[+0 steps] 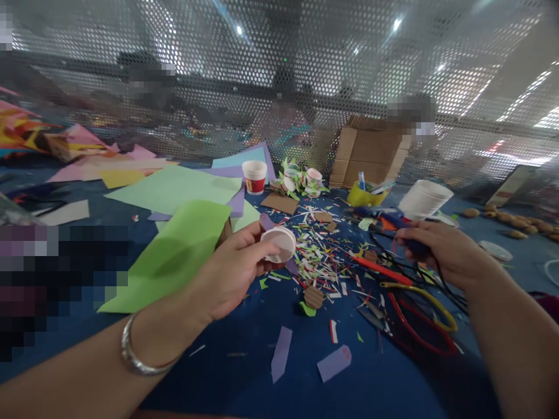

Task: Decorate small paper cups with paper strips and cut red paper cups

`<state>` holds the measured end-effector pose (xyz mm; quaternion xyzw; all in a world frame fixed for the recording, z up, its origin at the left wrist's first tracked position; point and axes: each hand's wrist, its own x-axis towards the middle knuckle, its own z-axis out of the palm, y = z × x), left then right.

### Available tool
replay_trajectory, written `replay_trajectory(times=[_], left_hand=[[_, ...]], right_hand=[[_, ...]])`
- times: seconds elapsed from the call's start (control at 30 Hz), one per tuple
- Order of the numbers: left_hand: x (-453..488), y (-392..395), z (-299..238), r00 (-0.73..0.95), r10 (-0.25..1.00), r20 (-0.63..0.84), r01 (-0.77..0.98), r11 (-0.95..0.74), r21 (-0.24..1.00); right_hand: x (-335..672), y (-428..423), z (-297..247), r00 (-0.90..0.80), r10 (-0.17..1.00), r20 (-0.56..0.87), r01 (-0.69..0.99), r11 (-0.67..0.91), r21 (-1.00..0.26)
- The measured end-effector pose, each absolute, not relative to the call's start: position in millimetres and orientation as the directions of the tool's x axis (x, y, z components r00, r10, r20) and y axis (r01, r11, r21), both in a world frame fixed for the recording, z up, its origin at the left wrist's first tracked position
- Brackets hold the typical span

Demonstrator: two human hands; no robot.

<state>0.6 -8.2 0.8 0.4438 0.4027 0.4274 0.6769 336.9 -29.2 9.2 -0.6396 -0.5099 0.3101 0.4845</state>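
My left hand (239,265) pinches the cut-off bottom of a white paper cup (283,244) between thumb and fingers. A purple paper strip (291,266) shows behind it, partly hidden by the cup piece. At the right, my right hand (441,250) is closed round the handle of a blue glue gun (386,217), whose black cord trails below. Its nozzle points left, apart from the cup piece. Beneath the hands lie paper scraps (325,256), and two purple paper pieces (282,354) rest nearer me.
Scissors with red and yellow handles (421,331) and a red cutter (384,270) lie right of the scraps. Behind stand a red-and-white cup (254,177), stacked white cups (425,201), a yellow container (365,196) and cardboard (371,151). Green paper (174,250) spreads left.
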Motion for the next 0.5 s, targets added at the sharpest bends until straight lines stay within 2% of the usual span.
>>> replay_trajectory(times=[0.07,0.13,0.33,0.4,0.5], left_hand=[[1.3,-7.7,0.0,0.312,0.933,-0.177,-0.251,0.260,0.932],[1.7,-7.2,-1.1,0.311,0.931,-0.190,-0.293,0.284,0.913],[1.5,-6.1,0.6,0.362,0.879,-0.311,-0.374,0.443,0.815],[1.8,-6.5,1.9,0.389,0.846,-0.364,-0.357,0.503,0.787],[3.1,-7.5,0.9,0.368,0.844,-0.392,-0.343,0.514,0.786]], right_hand=[[335.1,-29.5,21.0,0.280,0.960,-0.027,0.232,-0.094,-0.968],[332.3,-29.9,29.6,0.265,0.961,-0.081,0.120,-0.117,-0.986],[318.2,-37.3,34.1,0.187,0.978,-0.095,-0.181,-0.060,-0.982],[313.2,-40.0,34.2,0.155,0.984,-0.085,-0.224,-0.048,-0.973],[304.8,-42.2,34.3,0.141,0.987,-0.078,-0.194,-0.050,-0.980]])
